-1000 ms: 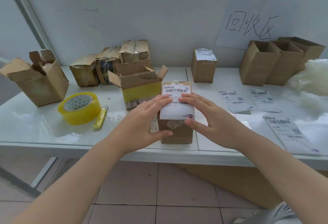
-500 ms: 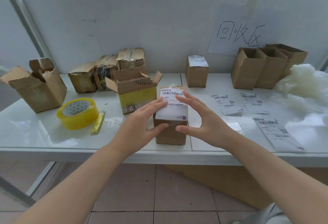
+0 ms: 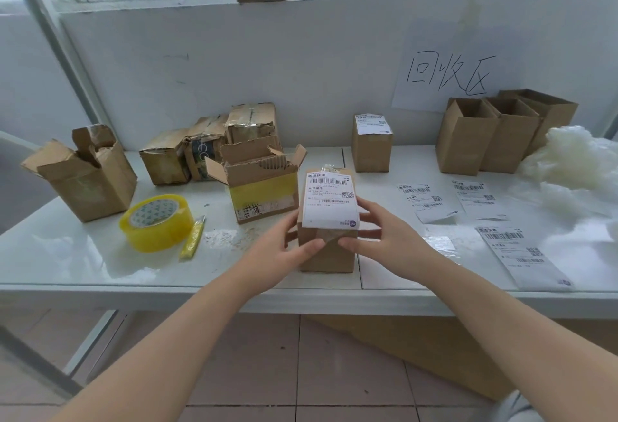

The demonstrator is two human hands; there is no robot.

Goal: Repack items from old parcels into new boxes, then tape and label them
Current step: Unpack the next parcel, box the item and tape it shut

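Both hands, left (image 3: 279,247) and right (image 3: 389,241), have their fingers closed around the sealed, white-labelled brown cardboard box (image 3: 326,254) on the white surface (image 3: 83,254); three open brown cartons (image 3: 501,137) behind look empty.

We count two sealed, labelled boxes — one near the front edge (image 3: 329,247), one at the back (image 3: 371,144). Three empty new boxes (image 3: 465,140) stand at right, five worn old parcels (image 3: 261,184) at left. Three loose labels (image 3: 424,201), one yellow tape roll (image 3: 157,222), one yellow cutter (image 3: 193,239) — plus one heap of white stuffing (image 3: 572,167).
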